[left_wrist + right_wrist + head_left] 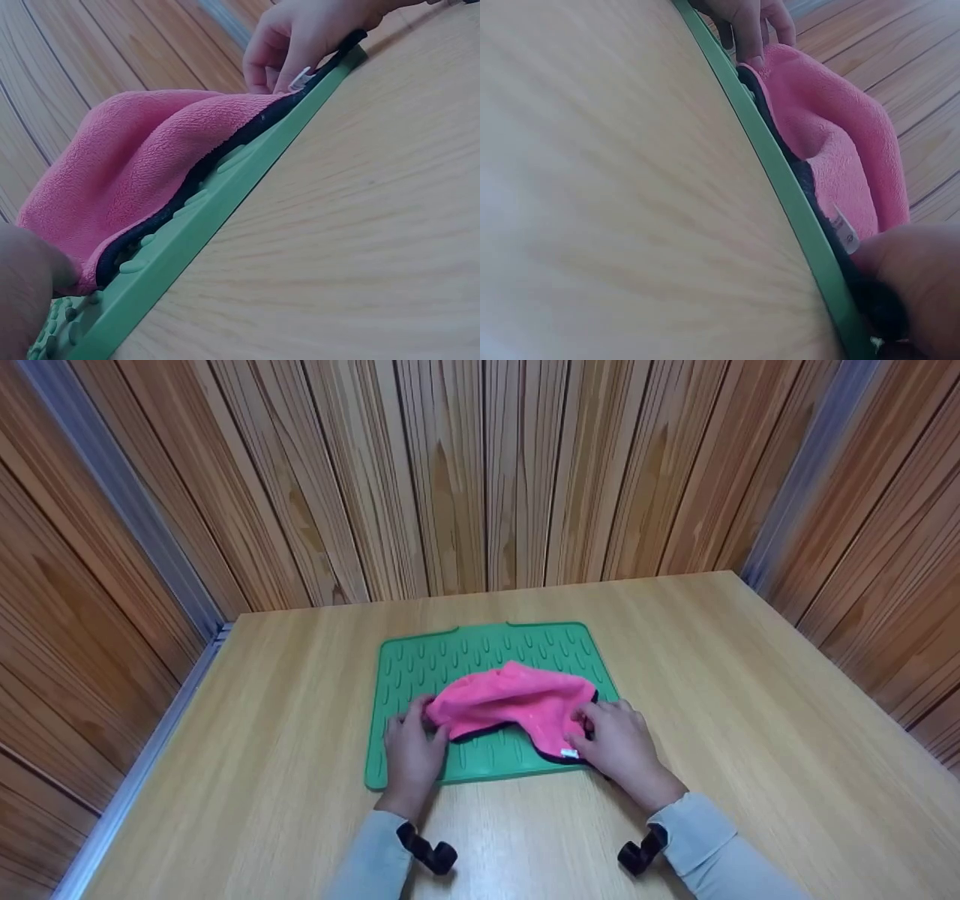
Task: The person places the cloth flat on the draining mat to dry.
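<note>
Over on the left, left hand (412, 754): thumb and fingers pinch the left end of the pink cloth (495, 697); looks like a small bite, so a quick tug could pop it loose.
Green mat (487, 759): right under the cloth, and those bumps might catch it if it's dragged.
Pink cloth: humped up on the mat between both hands; uneven pulling could fold it over imo.
Right hand (619, 737): thumb and fingers pinch the right edge by the white tag (569, 753); loosening early could let that corner flop.
</note>
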Available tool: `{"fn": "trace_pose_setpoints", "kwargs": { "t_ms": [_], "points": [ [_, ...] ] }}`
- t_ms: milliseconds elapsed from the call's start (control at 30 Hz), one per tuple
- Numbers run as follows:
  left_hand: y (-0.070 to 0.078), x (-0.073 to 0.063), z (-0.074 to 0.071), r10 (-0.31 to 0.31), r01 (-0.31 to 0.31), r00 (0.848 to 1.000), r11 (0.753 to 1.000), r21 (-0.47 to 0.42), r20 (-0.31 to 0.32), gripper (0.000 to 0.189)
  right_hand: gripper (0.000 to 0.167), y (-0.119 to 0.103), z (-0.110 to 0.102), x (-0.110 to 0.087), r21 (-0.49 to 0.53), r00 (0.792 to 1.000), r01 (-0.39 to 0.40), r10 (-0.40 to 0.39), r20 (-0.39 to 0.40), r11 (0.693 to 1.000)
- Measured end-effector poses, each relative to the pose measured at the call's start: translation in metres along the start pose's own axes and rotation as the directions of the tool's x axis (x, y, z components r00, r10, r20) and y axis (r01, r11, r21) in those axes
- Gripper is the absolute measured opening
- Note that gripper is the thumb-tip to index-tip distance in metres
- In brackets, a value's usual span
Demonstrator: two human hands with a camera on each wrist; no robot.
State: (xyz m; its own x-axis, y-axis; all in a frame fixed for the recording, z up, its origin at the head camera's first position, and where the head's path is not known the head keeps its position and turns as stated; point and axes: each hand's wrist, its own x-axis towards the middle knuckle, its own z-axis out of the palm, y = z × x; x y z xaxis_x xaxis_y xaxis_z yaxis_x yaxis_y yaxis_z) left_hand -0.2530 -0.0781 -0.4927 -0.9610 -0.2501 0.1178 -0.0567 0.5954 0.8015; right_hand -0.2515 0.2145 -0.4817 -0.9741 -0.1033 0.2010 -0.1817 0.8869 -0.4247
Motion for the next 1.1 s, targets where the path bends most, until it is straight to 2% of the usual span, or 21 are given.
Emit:
{"fn": "trace_pose_setpoints", "kwargs": {
  "t_ms": [133,267,500,700,867,1100],
  "points": [
    [0.0,0.002,0.0,-0.016,0.015,1.0,1.0,0.017,0.017,0.06,0.036,-0.007,-0.004,-0.003,-0.077,1.0,-0.015,0.015,0.004,0.997],
    [-0.001,0.003,0.0,0.004,-0.004,1.0,1.0,0.008,0.022,0.061,0.054,-0.012,-0.004,-0.006,-0.109,1.0,-0.02,0.02,-0.005,0.994],
    [-0.002,0.005,0.0,0.014,-0.013,1.0,0.998,-0.057,0.022,0.069,0.064,-0.011,0.0,-0.005,0.059,0.996,-0.088,0.087,0.022,0.994],
    [0.001,0.005,-0.001,-0.004,0.009,0.999,0.994,-0.113,0.043,0.069,0.063,-0.012,-0.001,-0.006,0.089,0.994,-0.099,0.095,0.046,0.991],
    [0.001,0.005,-0.001,-0.006,0.014,0.998,0.991,-0.134,0.055,0.061,0.05,-0.012,-0.003,-0.006,0.094,0.995,-0.094,0.091,0.042,0.991],
    [0.0,0.006,-0.004,-0.003,0.008,0.999,0.988,-0.153,0.035,0.052,0.033,-0.011,-0.003,-0.004,0.152,0.996,-0.074,0.067,0.05,0.986]
  ]
}}
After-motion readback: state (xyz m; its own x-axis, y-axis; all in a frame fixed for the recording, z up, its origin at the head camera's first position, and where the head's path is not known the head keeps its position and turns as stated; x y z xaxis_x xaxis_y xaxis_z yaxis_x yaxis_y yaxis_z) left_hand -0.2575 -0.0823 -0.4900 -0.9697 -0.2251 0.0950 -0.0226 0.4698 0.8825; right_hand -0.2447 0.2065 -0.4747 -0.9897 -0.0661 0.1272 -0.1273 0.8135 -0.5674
